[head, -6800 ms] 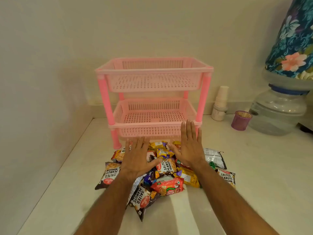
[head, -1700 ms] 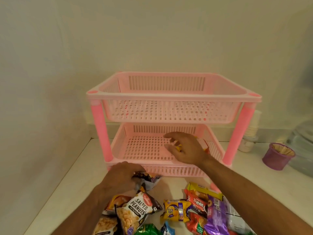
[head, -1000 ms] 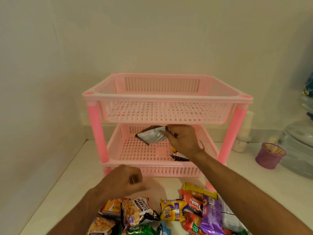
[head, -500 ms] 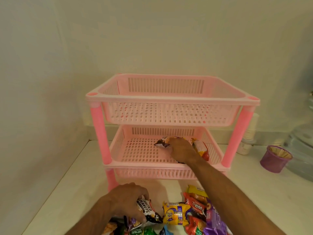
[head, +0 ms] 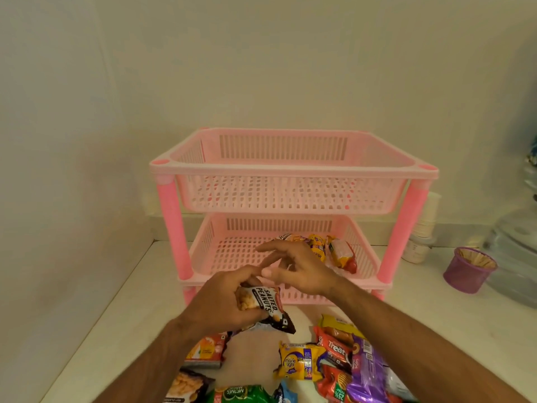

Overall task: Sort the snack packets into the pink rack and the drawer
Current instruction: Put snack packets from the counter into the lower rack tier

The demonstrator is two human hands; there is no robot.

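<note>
A two-tier pink rack (head: 293,170) stands against the wall. Its top basket holds nothing; the lower basket (head: 232,251) has a few packets (head: 334,251) at its right back. My left hand (head: 223,298) grips a black salted peanuts packet (head: 267,301) in front of the rack. Just right of it, my right hand (head: 296,269) hovers with fingers spread and nothing in it, fingertips close to the packet's top. Several loose snack packets (head: 302,362) lie on the counter below my hands. No drawer is in view.
The white counter (head: 116,315) meets a wall on the left. A purple cup (head: 467,271) with sticks, stacked paper cups (head: 421,228) and a clear water dispenser base (head: 514,251) stand right of the rack.
My right hand let go of a packet in the lower basket and drew back toward me. My left hand lifted the salted peanuts packet from the pile up toward my right hand.
</note>
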